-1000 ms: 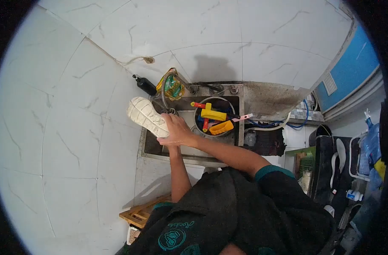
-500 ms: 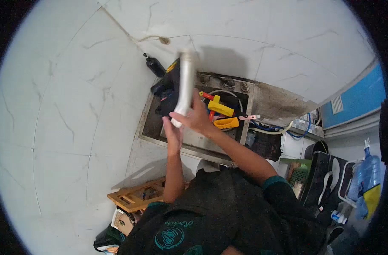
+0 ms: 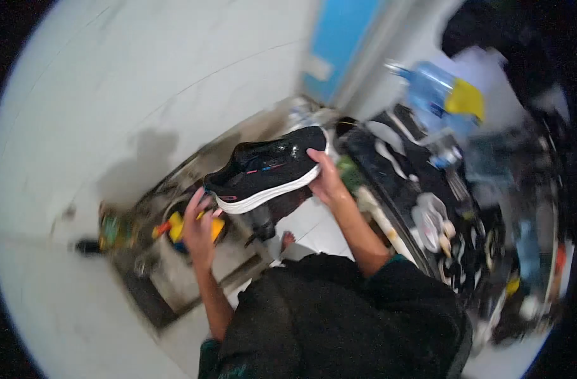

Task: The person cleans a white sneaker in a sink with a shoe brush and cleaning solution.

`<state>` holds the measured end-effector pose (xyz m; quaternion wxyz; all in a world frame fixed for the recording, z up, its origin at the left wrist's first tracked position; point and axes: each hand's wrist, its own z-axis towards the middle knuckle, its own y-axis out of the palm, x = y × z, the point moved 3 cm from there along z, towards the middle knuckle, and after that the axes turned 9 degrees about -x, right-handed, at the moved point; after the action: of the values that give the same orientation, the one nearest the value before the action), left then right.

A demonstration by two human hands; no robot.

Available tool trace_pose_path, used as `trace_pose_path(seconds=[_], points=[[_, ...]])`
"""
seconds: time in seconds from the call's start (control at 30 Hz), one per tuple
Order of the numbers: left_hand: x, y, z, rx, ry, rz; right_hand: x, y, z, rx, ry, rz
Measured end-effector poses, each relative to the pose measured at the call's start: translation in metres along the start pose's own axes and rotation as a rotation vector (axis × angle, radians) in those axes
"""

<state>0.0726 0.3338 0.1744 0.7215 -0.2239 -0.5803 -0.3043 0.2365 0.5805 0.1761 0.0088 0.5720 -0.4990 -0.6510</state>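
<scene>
A black sneaker [image 3: 269, 169] with a thick white sole is held up in front of me, tilted, toe to the right. Wet-looking bright spots show on its upper near the toe. My right hand [image 3: 326, 178] is closed around the toe end, thumb on top of the upper and fingers under the sole. At the heel end, my left hand [image 3: 199, 230] has its fingers stretched apart, fingertips right at the heel edge. Behind the left hand, the sink [image 3: 165, 278] holds yellow and red brush-like things [image 3: 175, 226], blurred and partly covered.
To the right, a black rack or surface [image 3: 380, 174] carries several shoes, among them a light grey one [image 3: 431, 221]. A large blue water bottle [image 3: 427, 88] stands beyond it. A dark bottle [image 3: 86, 246] is by the wall on the left.
My view has swung right, away from the sink towards the shoes. The sneaker has turned from upright to nearly level. My right hand now grips its toe; my left hand's fingers have spread at the heel.
</scene>
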Motion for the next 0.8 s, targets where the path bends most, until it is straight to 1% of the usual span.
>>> trace_pose_path(seconds=[0.03, 0.07, 0.13, 0.17, 0.2, 0.23, 0.27, 0.3, 0.33, 0.37, 0.4, 0.47, 0.5, 0.57, 0.6, 0.63, 0.67, 0.73, 0.8], points=[[-0.007, 0.008, 0.005, -0.054, -0.049, 0.015, -0.022, -0.029, -0.003, 0.094, -0.077, -0.004], [-0.016, 0.002, 0.006, -0.09, -0.097, 0.051, -0.035, -0.059, -0.001, 0.173, -0.137, 0.005], [-0.031, 0.004, 0.001, -0.154, -0.107, 0.078, -0.083, -0.125, -0.003, 0.353, -0.368, 0.008], [-0.041, 0.002, -0.005, -0.16, -0.129, 0.15, -0.107, -0.161, -0.004, 0.44, -0.405, 0.033], [-0.049, -0.002, -0.011, -0.159, -0.149, 0.223, -0.129, -0.201, -0.004, 0.532, -0.471, 0.102], [-0.049, 0.0, -0.015, -0.179, -0.186, 0.204, -0.151, -0.247, 0.0, 0.56, -0.562, 0.154], [-0.05, 0.002, -0.021, -0.197, -0.222, 0.186, -0.171, -0.307, 0.008, 0.605, -0.67, 0.168], [-0.058, -0.001, -0.027, -0.18, -0.285, 0.19, -0.194, -0.336, 0.004, 0.745, -0.676, 0.222], [-0.067, -0.002, -0.031, -0.162, -0.352, 0.194, -0.213, -0.383, 0.003, 0.808, -0.718, 0.158], [-0.069, 0.002, -0.035, -0.134, -0.374, 0.199, -0.233, -0.408, 0.001, 0.883, -0.75, 0.209], [-0.071, 0.01, -0.037, -0.102, -0.399, 0.199, -0.247, -0.457, 0.002, 0.951, -0.749, 0.183], [-0.072, 0.023, -0.04, -0.012, -0.492, 0.234, -0.271, -0.487, -0.001, 1.087, -0.734, 0.193], [-0.071, 0.036, -0.043, 0.04, -0.551, 0.252, -0.28, -0.51, 0.002, 1.111, -0.736, 0.187], [-0.066, 0.064, -0.044, 0.108, -0.553, 0.293, -0.277, -0.545, 0.001, 1.185, -0.713, 0.19], [-0.067, 0.075, -0.039, 0.132, -0.545, 0.315, -0.275, -0.554, -0.002, 1.155, -0.749, 0.134], [-0.075, 0.081, -0.038, 0.128, -0.573, 0.268, -0.274, -0.543, -0.008, 1.12, -0.785, 0.126], [-0.074, 0.096, -0.031, 0.061, -0.565, 0.286, -0.269, -0.533, -0.013, 1.076, -0.823, 0.113], [-0.073, 0.133, -0.017, -0.064, -0.546, 0.31, -0.244, -0.534, -0.032, 1.051, -0.774, 0.194], [-0.093, 0.149, -0.004, -0.14, -0.553, 0.282, -0.214, -0.498, -0.055, 0.918, -0.753, 0.278]])
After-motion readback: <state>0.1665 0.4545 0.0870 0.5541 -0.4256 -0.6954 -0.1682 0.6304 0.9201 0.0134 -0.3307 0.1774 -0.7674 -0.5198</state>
